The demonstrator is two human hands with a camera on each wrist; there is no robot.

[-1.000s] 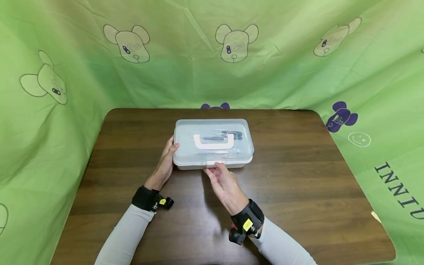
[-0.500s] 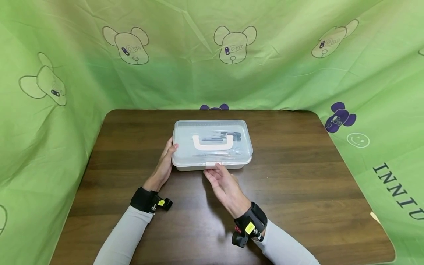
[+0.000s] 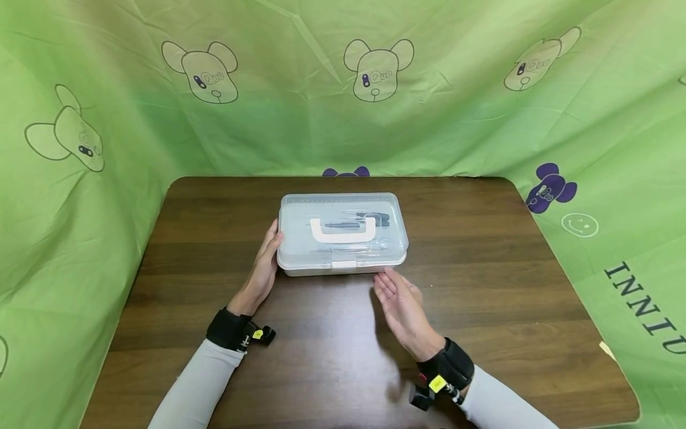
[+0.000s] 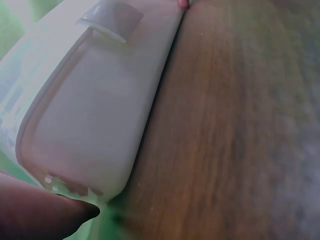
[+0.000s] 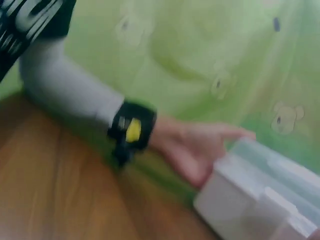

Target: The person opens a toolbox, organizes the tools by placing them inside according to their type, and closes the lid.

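Note:
A storage box [image 3: 300,244] with a clear lid [image 3: 343,205], pale base and white carrying handle [image 3: 343,237] stands on the table. Dark slim tools [image 3: 370,220] show through the lid. A white latch [image 3: 344,264] sits at its front middle; in the left wrist view the lower edge of this latch [image 4: 112,20] stands out from the wall. My left hand [image 3: 262,268] lies along the left end of the box, fingers fairly straight, thumb at the rim. My right hand [image 3: 402,307] is palm up with extended fingers, its fingertips right at the front wall near the right corner.
The brown wooden table [image 3: 482,268] has rounded back corners. A green printed curtain [image 3: 289,131] hangs behind it and along both sides. A small pale piece [image 3: 607,350] lies at the table's right edge.
My right hand has left the latch and slid right along the front wall toward the right corner. The box and my left hand have barely moved.

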